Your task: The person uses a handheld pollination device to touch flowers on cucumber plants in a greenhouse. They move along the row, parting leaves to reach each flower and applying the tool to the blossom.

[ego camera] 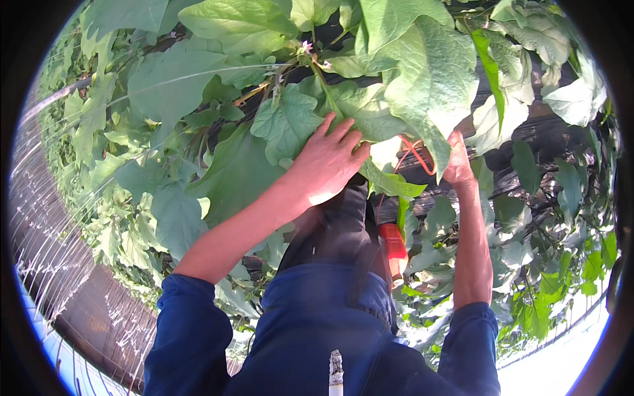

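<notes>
My left hand [333, 161] lies palm down over broad eggplant leaves in the middle of the view. Its fingers are a little apart, and the tips touch a green leaf stalk [327, 94]; whatever is under the palm is hidden. Off to the right, my right hand [457, 161] is raised beside a large pale leaf [431, 74], which covers part of its fingers. A loop of orange cord [421, 157] hangs just left of that hand; I cannot tell whether the fingers hold it. Small pinkish-purple flowers [306, 47] grow above my left hand.
Dense eggplant foliage [168, 163] surrounds me. Thin strings [198, 74] cross the left side. A red container [394, 247] is by my leg, below a thin red line. Dark sheeting [545, 133] shows behind the leaves at right. A burning cigarette [336, 376] juts in at the bottom.
</notes>
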Motion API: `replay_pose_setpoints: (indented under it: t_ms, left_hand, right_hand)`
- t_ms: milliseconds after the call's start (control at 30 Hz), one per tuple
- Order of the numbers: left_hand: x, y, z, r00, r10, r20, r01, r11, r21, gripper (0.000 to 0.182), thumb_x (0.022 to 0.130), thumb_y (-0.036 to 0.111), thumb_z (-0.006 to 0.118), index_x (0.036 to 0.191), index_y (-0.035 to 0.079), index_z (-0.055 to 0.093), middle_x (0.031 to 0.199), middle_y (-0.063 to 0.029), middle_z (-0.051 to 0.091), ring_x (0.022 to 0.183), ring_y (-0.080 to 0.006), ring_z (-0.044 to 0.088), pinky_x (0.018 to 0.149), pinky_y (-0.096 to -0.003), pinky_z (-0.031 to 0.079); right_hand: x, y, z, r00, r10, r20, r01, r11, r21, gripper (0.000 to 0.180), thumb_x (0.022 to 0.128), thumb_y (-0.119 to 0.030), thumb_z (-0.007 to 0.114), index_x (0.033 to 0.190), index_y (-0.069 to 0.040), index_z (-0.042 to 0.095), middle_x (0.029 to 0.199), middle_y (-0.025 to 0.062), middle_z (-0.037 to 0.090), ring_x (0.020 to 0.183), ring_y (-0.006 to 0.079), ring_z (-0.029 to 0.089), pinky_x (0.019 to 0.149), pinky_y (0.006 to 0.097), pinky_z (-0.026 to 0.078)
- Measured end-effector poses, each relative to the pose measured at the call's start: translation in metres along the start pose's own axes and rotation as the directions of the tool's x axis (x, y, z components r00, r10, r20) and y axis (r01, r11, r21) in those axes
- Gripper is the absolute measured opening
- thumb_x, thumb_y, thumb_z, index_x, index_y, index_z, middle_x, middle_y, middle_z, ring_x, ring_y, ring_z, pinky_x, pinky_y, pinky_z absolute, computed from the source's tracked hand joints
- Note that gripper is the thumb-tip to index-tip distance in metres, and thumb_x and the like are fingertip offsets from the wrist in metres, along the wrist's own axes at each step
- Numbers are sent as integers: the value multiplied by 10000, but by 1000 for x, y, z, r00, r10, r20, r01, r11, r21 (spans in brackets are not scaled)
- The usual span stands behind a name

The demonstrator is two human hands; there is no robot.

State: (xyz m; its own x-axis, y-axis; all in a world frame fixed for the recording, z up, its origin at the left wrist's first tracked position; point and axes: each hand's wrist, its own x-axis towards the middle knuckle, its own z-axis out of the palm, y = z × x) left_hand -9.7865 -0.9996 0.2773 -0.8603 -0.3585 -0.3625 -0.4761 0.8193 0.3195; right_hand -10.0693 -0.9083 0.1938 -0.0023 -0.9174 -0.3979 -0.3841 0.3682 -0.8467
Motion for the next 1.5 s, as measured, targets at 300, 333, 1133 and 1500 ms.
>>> replay_pose_setpoints:
  t_ms: [300,333,1133,1500]
  left_hand:
    - [27,12,-65,990,39,-133,-64,979,-192,409,900,108,648,1304,52,671,1294,-182,665,1293,-375,580,1185,-540,377]
    - [33,14,-73,981,58,-186,-93,979,-183,385,898,108,651,1278,53,690,1269,-180,679,1267,-378,597,1166,-534,400]
    - [67,127,-64,999,32,-44,-45,939,-342,311,934,176,726,1201,20,695,1205,-154,706,1129,-364,671,991,-462,545]
    - [37,141,-28,985,-171,-34,147,920,-363,305,910,151,746,1183,24,694,1176,-150,719,1036,-383,689,915,-480,558]
  right_hand:
    - [-131,-44,-13,960,144,-240,-155,987,-29,368,771,-53,697,1122,-24,592,975,198,617,921,445,633,842,475,534]
    - [-144,-47,-13,951,159,-267,-169,986,-15,440,744,-63,719,1164,-22,598,1005,190,631,938,420,644,868,462,534]
    - [-141,-7,-114,892,103,-439,-27,984,176,364,789,-65,709,1136,-13,612,923,95,676,850,256,687,819,381,545]
    - [14,48,-138,905,-54,-423,119,984,129,331,769,-88,696,1090,-29,645,891,26,637,806,141,614,739,329,546]
